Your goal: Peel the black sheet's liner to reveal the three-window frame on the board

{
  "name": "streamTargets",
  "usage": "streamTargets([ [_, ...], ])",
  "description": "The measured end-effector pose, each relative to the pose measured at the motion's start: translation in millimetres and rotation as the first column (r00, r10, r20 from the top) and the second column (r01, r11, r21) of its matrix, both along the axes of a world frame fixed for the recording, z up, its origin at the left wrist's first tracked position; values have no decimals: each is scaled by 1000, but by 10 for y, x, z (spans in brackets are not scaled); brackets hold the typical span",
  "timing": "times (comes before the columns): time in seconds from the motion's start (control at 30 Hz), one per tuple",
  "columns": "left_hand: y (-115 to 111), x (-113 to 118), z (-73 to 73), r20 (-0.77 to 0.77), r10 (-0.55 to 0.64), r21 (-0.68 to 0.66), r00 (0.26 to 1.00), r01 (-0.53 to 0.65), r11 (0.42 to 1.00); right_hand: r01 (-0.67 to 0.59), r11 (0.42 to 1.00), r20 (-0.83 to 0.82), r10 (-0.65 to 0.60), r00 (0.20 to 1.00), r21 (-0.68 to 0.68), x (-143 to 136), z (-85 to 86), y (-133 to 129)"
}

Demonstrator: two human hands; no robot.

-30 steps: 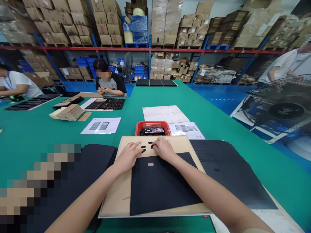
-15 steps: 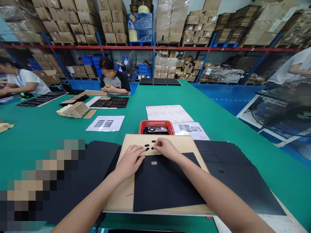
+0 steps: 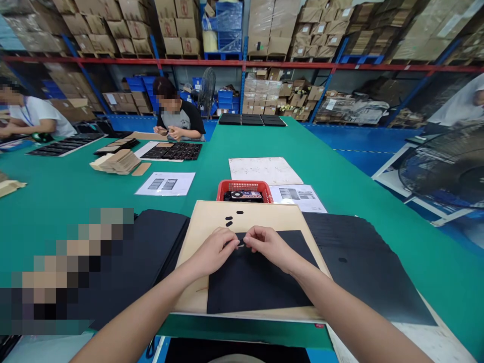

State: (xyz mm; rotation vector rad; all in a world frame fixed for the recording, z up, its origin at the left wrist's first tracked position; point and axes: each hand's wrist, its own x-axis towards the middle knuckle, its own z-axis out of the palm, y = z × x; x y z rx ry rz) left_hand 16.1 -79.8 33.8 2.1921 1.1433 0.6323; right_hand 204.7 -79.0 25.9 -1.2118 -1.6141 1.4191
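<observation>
Pinching a small black piece [image 3: 241, 242] between both hands at the top edge of the black sheet [image 3: 257, 282]; left hand [image 3: 215, 250] and right hand [image 3: 269, 245] each have fingertips pressed together on it. We note the sheet lies on a tan board [image 3: 212, 217] on the green surface [image 3: 68, 196]. Three small black pads [image 3: 229, 221] sit on the board beyond the hands. A red basket [image 3: 244, 187] stands just behind the board, papers [image 3: 298, 194] beside it. More black sheets [image 3: 363, 267] lie to the right.
</observation>
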Motion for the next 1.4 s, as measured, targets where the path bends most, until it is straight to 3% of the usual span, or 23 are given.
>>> streamTargets([
  [0.1, -2, -52, -64, -61, 13, 46, 998, -10, 999, 16, 996, 127, -27, 992, 83, 29, -27, -5],
  [0.2, -11, -198, -245, -196, -28, 170, 980, 62, 983, 93, 984, 263, -131, 956, 151, 95, -69, 3],
  [0.3, -90, -353, -454, -353, -118, 240, 928, 212, 947, 150, 988, 242, -137, 960, -33, 146, -99, -1],
  [0.4, -258, -391, -561, -429, -131, 268, 894, 264, 927, 141, 966, 171, -105, 980, -217, 119, -123, -22],
  [0.53, -470, -286, -536, -475, -63, 330, 878, 244, 912, 90, 924, 104, -55, 993, -371, 3, -151, -43],
  [0.7, -505, -213, -487, -497, -26, 359, 868, 233, 904, 51, 884, 79, -16, 997, -465, -80, -179, -24],
  [1.4, -471, -261, -504, -424, -53, 328, 904, 208, 922, 41, 891, 123, 16, 992, -453, -107, -172, -29],
])
